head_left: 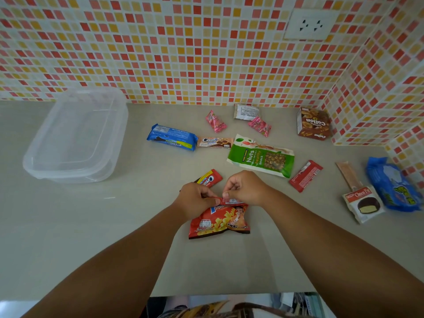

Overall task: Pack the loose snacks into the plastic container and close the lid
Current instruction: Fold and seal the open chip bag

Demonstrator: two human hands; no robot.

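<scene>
A clear plastic container (75, 136) with its lid on stands at the left of the counter. An orange-red chips bag (219, 222) lies in front of me. My left hand (197, 198) and my right hand (245, 187) both pinch its top edge. Loose snacks lie beyond: a red Cream-O pack (210, 179), a blue Oreo pack (172, 137), a brown Cream-O bar (215, 142), a green nuts bag (261, 157), two pink sweets (215, 121), a red wafer (305, 175).
A brown Collon box (313, 123) stands by the tiled corner. A Choco Pie pack (362, 204), a thin stick pack (346, 175) and a blue bag (394, 184) lie at the right. A white sachet (245, 112) sits near the wall. The counter's front edge (206, 293) is close.
</scene>
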